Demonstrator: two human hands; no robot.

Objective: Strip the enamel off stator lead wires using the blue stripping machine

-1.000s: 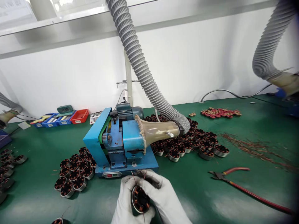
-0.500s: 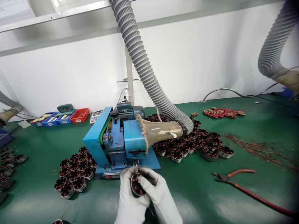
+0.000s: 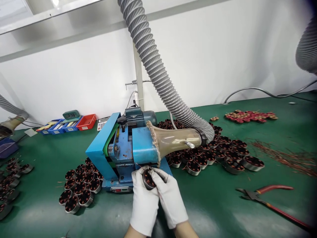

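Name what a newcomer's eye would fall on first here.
Probably the blue machine near the centre, a ridged grey hose rising above it. Just in front, a gloved left hand holds a round part, and the gloved right hand touches it. At right lie open red-handled pliers.

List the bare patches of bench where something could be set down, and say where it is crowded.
Bare green bench lies between the right hand and the red-handled pliers, also between the red bin and the wound parts left of the blue machine. It is crowded right of the machine, where more wound parts pack together.
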